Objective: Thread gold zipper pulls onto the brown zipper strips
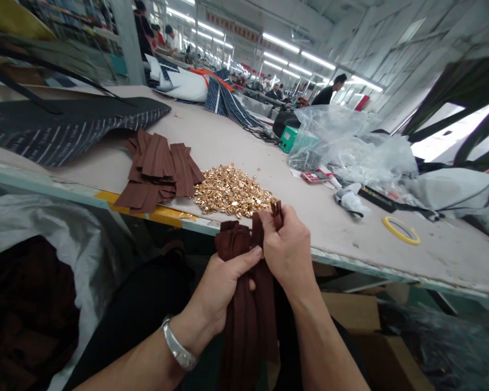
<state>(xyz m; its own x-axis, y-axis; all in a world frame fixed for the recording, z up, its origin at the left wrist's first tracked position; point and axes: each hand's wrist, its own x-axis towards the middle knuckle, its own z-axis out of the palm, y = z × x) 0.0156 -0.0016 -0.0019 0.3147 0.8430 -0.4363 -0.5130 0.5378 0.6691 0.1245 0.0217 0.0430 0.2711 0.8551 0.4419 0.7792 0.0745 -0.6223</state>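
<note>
A bundle of dark brown zipper strips (244,320) hangs down in front of the table edge. My left hand (224,282) is closed around the bundle, its thumb pressed on one strip near the top. My right hand (287,250) pinches the upper end of that strip, its fingers curled. Whether a small metal piece sits between the fingers is hidden. Just beyond the hands lies a heap of small gold-coloured metal zipper sliders (232,190). Left of the heap, more brown zipper strips (158,165) are stacked in a loose pile on the table (330,222).
Dark striped fabric (73,130) covers the table's left side. A green box (288,139), clear plastic bags (342,136) and a yellow tape roll (401,230) lie to the right. A white sack (93,233) of brown material stands lower left, a cardboard box (350,312) lower right.
</note>
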